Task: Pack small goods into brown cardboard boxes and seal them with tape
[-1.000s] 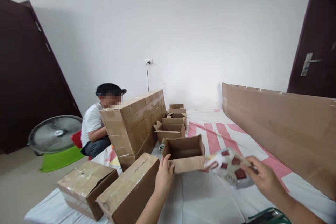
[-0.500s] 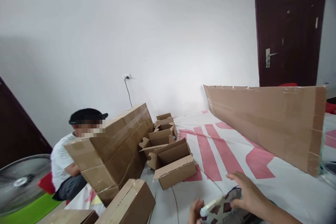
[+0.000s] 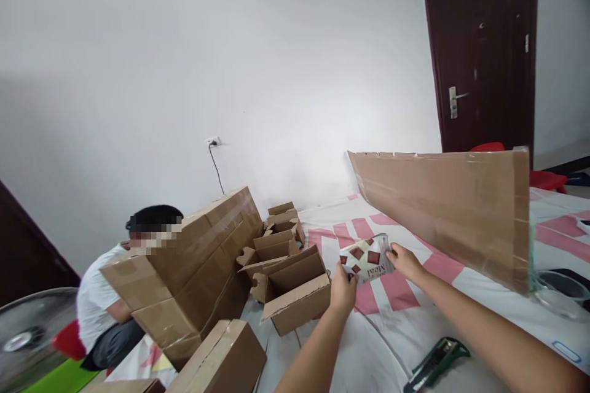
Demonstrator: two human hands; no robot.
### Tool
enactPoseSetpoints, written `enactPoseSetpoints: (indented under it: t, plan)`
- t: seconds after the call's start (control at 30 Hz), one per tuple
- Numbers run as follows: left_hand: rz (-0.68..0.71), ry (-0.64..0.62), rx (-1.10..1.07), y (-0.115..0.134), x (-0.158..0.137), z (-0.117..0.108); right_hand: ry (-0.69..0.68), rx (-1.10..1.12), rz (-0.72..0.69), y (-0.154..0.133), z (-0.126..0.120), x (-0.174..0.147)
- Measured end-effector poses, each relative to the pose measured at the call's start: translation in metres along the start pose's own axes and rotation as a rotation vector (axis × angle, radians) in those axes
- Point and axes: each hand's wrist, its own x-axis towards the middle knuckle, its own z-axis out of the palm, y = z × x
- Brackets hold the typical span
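Observation:
Between my two hands is a white food packet with brown squares and the printed word "Meal", held up over the table cover. My left hand is closed on its left edge. At its right end, my right hand pinches the clear crimped edge. Left of my left hand stands an open cardboard box, its flaps raised; what lies inside is hidden. Below my right forearm lies a green utility knife on the table cover.
More open boxes line up behind the nearest one. A large taped carton and a closed box stand at left, a person beyond. An upright cardboard panel stands at right, near a clear plastic tub.
Both hands have moved forward and up with the packet, which now is stretched between them. The utility knife has come into sight. The view has shifted slightly right.

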Motion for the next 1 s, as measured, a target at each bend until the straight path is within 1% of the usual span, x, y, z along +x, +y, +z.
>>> enactPoseSetpoints:
  t: [0.07, 0.17, 0.2, 0.27, 0.33, 0.4, 0.47, 0.53, 0.57, 0.63, 0.7, 0.83, 0.93, 1.0]
  plan:
    - [0.006, -0.017, -0.008, -0.010, -0.020, 0.003, -0.038, 0.027, 0.016, 0.011, 0.002, -0.015]
    - [-0.010, -0.024, -0.040, -0.046, -0.068, -0.008, -0.167, 0.104, 0.027, 0.028, 0.024, -0.064]
    - [-0.032, -0.014, -0.048, -0.060, -0.082, -0.015, -0.218, 0.136, 0.028, 0.030, 0.035, -0.080]
    - [-0.079, 0.057, -0.059, -0.085, -0.098, -0.037, -0.314, 0.202, 0.022, 0.027, 0.059, -0.104]
    - [-0.111, 0.166, -0.065, -0.106, -0.098, -0.064, -0.393, 0.270, 0.002, 0.015, 0.081, -0.108]
    - [-0.140, 0.297, -0.044, -0.124, -0.091, -0.093, -0.436, 0.331, 0.003, -0.002, 0.102, -0.094]
    - [-0.193, 0.435, 0.013, -0.141, -0.083, -0.118, -0.427, 0.377, 0.056, -0.020, 0.121, -0.069]
    - [-0.255, 0.553, 0.086, -0.156, -0.079, -0.136, -0.383, 0.416, 0.148, -0.036, 0.137, -0.040]
    - [-0.279, 0.597, 0.120, -0.163, -0.079, -0.141, -0.365, 0.437, 0.195, -0.043, 0.145, -0.027]
    - [-0.296, 0.650, 0.177, -0.176, -0.081, -0.145, -0.349, 0.483, 0.277, -0.054, 0.159, -0.006]
    - [-0.286, 0.672, 0.220, -0.185, -0.083, -0.144, -0.358, 0.527, 0.335, -0.063, 0.171, 0.007]
    - [-0.262, 0.687, 0.291, -0.195, -0.081, -0.137, -0.389, 0.572, 0.373, -0.078, 0.190, 0.018]
    - [-0.247, 0.696, 0.336, -0.198, -0.081, -0.136, -0.376, 0.572, 0.348, -0.081, 0.188, 0.021]
    - [-0.231, 0.707, 0.358, -0.199, -0.082, -0.137, -0.344, 0.558, 0.313, -0.072, 0.176, 0.023]
